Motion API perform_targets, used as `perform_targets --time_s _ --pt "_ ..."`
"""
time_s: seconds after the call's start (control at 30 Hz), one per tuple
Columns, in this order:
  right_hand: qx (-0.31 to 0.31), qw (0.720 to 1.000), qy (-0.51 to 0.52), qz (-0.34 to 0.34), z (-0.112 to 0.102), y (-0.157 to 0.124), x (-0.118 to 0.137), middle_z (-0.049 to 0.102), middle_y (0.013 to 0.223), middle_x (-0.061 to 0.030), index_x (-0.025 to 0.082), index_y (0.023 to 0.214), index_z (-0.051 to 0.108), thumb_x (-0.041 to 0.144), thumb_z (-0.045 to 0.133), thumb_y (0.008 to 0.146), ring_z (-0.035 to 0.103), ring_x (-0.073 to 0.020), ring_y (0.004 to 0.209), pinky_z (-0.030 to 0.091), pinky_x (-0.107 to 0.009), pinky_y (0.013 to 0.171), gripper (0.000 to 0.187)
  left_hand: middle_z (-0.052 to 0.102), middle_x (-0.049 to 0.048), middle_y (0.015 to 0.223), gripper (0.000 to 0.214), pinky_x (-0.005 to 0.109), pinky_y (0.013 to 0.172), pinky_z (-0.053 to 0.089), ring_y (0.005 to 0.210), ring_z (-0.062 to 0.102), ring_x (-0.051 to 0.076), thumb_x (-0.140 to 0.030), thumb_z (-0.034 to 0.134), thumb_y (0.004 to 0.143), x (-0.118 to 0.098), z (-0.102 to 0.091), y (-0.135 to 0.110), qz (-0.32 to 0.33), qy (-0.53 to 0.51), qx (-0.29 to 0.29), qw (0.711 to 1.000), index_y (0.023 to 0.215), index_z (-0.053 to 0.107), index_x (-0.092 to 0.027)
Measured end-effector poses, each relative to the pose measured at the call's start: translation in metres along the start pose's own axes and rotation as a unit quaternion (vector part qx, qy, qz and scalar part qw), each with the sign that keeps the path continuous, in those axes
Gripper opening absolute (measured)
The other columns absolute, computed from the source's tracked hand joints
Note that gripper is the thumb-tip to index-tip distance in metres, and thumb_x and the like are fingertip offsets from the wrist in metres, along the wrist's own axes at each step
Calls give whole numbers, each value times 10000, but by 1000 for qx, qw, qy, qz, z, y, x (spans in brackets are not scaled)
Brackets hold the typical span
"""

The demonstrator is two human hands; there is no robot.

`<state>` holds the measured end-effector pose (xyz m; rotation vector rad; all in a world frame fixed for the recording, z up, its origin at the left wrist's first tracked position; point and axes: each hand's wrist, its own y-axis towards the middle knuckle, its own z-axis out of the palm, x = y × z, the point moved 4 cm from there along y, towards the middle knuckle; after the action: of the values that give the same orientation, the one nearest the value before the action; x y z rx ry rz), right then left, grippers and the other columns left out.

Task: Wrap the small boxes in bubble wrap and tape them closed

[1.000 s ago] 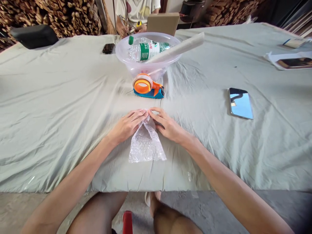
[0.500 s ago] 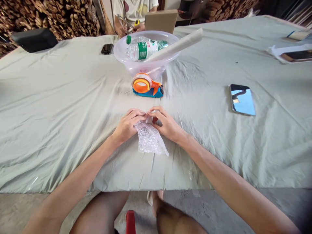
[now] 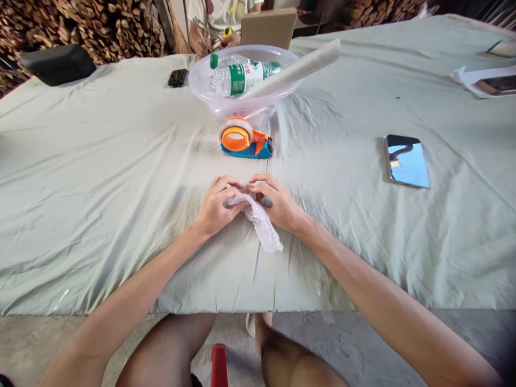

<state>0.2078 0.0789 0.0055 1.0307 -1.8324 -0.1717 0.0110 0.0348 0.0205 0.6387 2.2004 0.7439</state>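
Observation:
Both my hands meet near the middle of the table, just in front of me. My left hand [image 3: 217, 204] and my right hand [image 3: 276, 201] have curled fingers closed on a piece of clear bubble wrap [image 3: 260, 219]. The wrap is rolled tight between the fingers, and a loose tail of it trails toward me on the cloth. What, if anything, is inside the roll is hidden. An orange and blue tape dispenser [image 3: 244, 138] lies a short way beyond my fingertips.
A pale green cloth [image 3: 100, 172] covers the table. Behind the dispenser stands a clear plastic bowl [image 3: 209, 94] holding a water bottle [image 3: 242, 75] and a white roll [image 3: 298, 69]. A phone [image 3: 407, 161] lies to the right. Another person's hands [image 3: 209, 40] work at the far edge.
The bubble wrap has gone from a flat spread sheet to a narrow roll. My fingers have curled in and gathered it between both hands.

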Motion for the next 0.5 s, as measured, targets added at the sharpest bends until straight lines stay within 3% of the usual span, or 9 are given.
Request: perform_targets --time_s 0.13,0.33,0.5 --pt "-12 1000 13 -1 3 -2 1 649 1476 -143 261 1288 702 391 724 1090 687 -158 815 691 -416 824 238 778 59 1116 265 381 953 618 1013 698 208 -434 726 1130 -3 0 -1 0 14 -10 1000 965 791 -238" --pt "12 999 38 -2 1 -5 9 644 1543 -141 291 1462 718 513 650 1140 786 -226 1103 704 -431 1006 396 782 49 1126 167 373 967 647 1080 741 202 -386 739 1130 0 2 -6 20 32 -30 999 1054 792 -247" --pt "14 999 50 -9 -7 -3 14 740 1401 -130 287 1266 802 580 689 1114 798 -283 1178 707 -473 1049 348 767 27 999 143 373 950 645 1088 750 211 -356 723 1143 -3 2 -8 43 32 -39 998 1079 794 -250"
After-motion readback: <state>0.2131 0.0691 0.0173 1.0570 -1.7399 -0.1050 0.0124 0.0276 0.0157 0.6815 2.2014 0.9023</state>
